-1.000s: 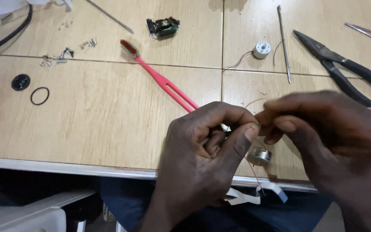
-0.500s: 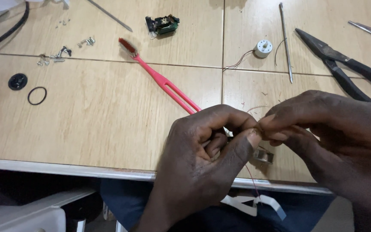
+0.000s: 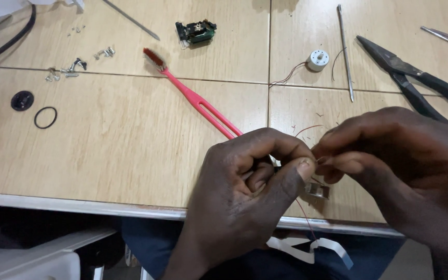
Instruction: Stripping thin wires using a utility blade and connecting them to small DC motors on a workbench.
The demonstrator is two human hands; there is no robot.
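Both hands, left hand (image 3: pixel 245 199) and right hand (image 3: pixel 405 166), grip pinched on small metal motor (image 3: pixel 318 190)

Both hands meet low in front, backs up. Left hand (image 3: pixel 239 202) is curled tight, thumb pressed to forefinger; right hand (image 3: pixel 405 161) reaches in, its fingers (image 3: pixel 338 165) pinched against the left's.

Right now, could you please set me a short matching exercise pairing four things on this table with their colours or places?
Things:
1. brush
2. pliers
3. rubber ring
4. small round motor

Descriptions:
A. white, with thin wires trailing to its left
B. black, on the left part of the table
C. pink handle, lying slantwise in the middle
D. dark handles, at the far right

Pairs: 1-C, 2-D, 3-B, 4-A
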